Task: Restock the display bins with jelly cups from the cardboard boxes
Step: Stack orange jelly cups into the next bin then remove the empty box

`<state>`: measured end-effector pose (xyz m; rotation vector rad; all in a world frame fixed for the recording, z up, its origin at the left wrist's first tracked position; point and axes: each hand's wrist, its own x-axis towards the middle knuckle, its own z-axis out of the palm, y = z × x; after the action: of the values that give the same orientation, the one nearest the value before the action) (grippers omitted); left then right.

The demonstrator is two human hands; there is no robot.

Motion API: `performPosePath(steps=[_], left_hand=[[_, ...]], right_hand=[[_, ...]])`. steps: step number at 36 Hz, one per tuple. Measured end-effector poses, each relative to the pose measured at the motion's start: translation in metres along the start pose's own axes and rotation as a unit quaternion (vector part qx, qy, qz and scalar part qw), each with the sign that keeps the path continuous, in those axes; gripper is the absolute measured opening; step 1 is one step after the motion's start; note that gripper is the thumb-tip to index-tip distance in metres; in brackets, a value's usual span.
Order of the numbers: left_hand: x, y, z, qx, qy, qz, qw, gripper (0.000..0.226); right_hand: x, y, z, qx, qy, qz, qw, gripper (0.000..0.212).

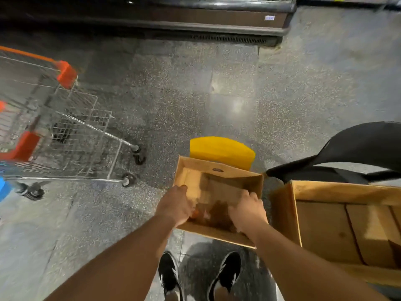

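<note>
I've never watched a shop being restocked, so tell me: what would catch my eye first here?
Probably the two bare arms reaching down the middle, the left hand and right hand both inside an open cardboard box on the floor. Behind it sits a bright yellow object, and a wire shopping cart with orange corners stands at the left.

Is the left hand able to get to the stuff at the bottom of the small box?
Probably yes. The small box is open on top with nothing covering it, and the left hand is already reaching in over its near left edge. The picture is too blurry to tell what lies at the bottom.
</note>
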<state>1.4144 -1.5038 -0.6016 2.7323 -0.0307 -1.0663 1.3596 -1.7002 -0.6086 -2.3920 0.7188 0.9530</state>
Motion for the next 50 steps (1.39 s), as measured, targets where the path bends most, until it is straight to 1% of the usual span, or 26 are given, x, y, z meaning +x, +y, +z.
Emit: performPosePath(steps=[2,4,7,10,12,15,17,19,22,24,27,29,32,35,37,40,42,44,46,49,50], left_hand=[[0.026,-0.004,0.012,0.001,-0.028,0.005,1.0,0.041],[0.051,-0.008,0.025,0.005,-0.038,0.005,0.999,0.037],[0.081,-0.014,0.048,0.005,-0.063,-0.013,0.998,0.044],[0.112,-0.019,0.077,0.049,-0.095,-0.004,0.994,0.047],[0.131,-0.02,0.098,0.069,-0.125,0.001,0.99,0.055],[0.151,-0.018,0.125,0.079,-0.173,0.002,0.982,0.077],[0.162,-0.016,0.141,0.087,-0.183,0.0,0.979,0.081],[0.174,-0.015,0.16,0.087,-0.209,-0.012,0.974,0.074],[0.184,-0.014,0.178,0.108,-0.265,-0.008,0.958,0.057],[0.188,-0.014,0.187,0.146,-0.281,0.014,0.948,0.058],[0.189,-0.018,0.198,0.222,-0.281,0.033,0.933,0.061],[0.192,-0.02,0.206,0.237,-0.269,0.043,0.932,0.062],[0.204,-0.025,0.223,0.242,-0.248,0.032,0.937,0.06],[0.217,-0.027,0.24,0.207,-0.209,-0.009,0.956,0.06],[0.221,-0.024,0.246,0.236,-0.197,0.011,0.952,0.065],[0.228,-0.016,0.25,0.269,-0.213,0.034,0.939,0.074],[0.235,-0.012,0.249,0.27,-0.23,0.02,0.935,0.073],[0.238,-0.01,0.244,0.261,-0.243,0.013,0.934,0.071],[0.239,-0.012,0.239,0.233,-0.244,0.004,0.941,0.068],[0.24,-0.02,0.232,0.158,-0.207,0.003,0.965,0.057],[0.24,-0.023,0.229,0.132,-0.193,0.003,0.972,0.057]], right_hand=[[0.026,0.004,0.008,0.016,-0.002,0.015,1.0,0.056],[0.05,0.005,0.017,0.031,0.003,0.025,0.999,0.054],[0.08,0.006,0.036,0.05,-0.007,0.042,0.998,0.053],[0.103,0.009,0.06,0.039,-0.022,0.056,0.997,0.056],[0.119,0.015,0.082,0.017,-0.052,0.059,0.997,0.058],[0.146,0.031,0.123,-0.047,-0.108,0.056,0.991,0.053],[0.165,0.045,0.149,-0.068,-0.125,0.062,0.988,0.057],[0.184,0.059,0.174,-0.099,-0.137,0.064,0.984,0.065],[0.195,0.062,0.187,-0.113,-0.148,0.055,0.981,0.076],[0.195,0.056,0.184,-0.118,-0.156,0.041,0.98,0.08],[0.196,0.052,0.183,-0.133,-0.165,0.057,0.976,0.091],[0.2,0.052,0.187,-0.147,-0.175,0.058,0.972,0.091],[0.209,0.052,0.194,-0.203,-0.173,0.045,0.963,0.091],[0.213,0.053,0.2,-0.255,-0.169,0.036,0.951,0.088],[0.214,0.052,0.203,-0.274,-0.163,0.033,0.947,0.086],[0.213,0.052,0.205,-0.28,-0.154,0.03,0.947,0.084],[0.213,0.051,0.204,-0.283,-0.153,0.027,0.946,0.084],[0.214,0.051,0.202,-0.285,-0.158,0.027,0.945,0.087],[0.215,0.049,0.2,-0.288,-0.165,0.025,0.943,0.09],[0.214,0.043,0.201,-0.293,-0.163,0.002,0.942,0.094],[0.214,0.041,0.2,-0.295,-0.158,-0.01,0.942,0.094]])
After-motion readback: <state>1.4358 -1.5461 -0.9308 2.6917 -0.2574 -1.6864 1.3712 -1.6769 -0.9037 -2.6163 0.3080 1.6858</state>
